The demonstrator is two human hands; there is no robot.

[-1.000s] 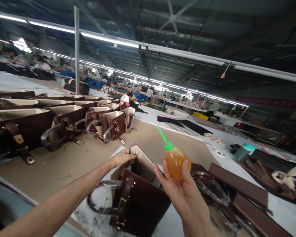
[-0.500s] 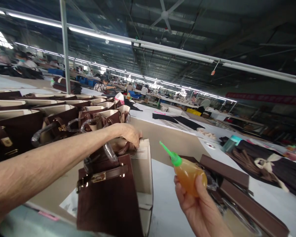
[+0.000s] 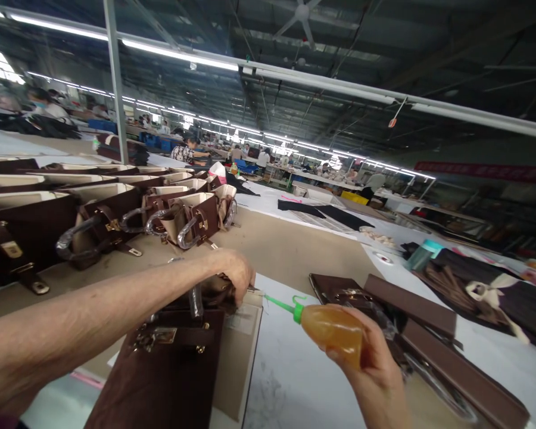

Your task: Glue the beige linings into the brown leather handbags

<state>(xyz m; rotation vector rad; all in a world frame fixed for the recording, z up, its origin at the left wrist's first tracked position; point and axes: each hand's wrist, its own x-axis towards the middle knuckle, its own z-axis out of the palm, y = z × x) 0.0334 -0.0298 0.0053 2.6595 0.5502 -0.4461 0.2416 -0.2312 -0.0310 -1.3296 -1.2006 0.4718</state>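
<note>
A dark brown handbag with gold-toned clasps and a beige lining stands tilted in front of me. My left hand is closed over the far part of its upper edge, the fingertips partly hidden. In my right hand is a clear squeeze bottle of amber liquid, held on its side with fingers wrapped round it. Its thin green nozzle points left, the tip close to the bag's edge by my left fingers. I cannot tell whether the tip touches.
Rows of open brown handbags with plastic-wrapped handles fill the left of the table. Brown leather pieces lie at the right. Behind them are a teal-lidded container and dark fabric. People work at distant tables.
My right hand has turned the bottle from upright-slanted to nearly level and brought its nozzle left to the bag's edge. The bag has moved lower and left, with my left hand on it.
</note>
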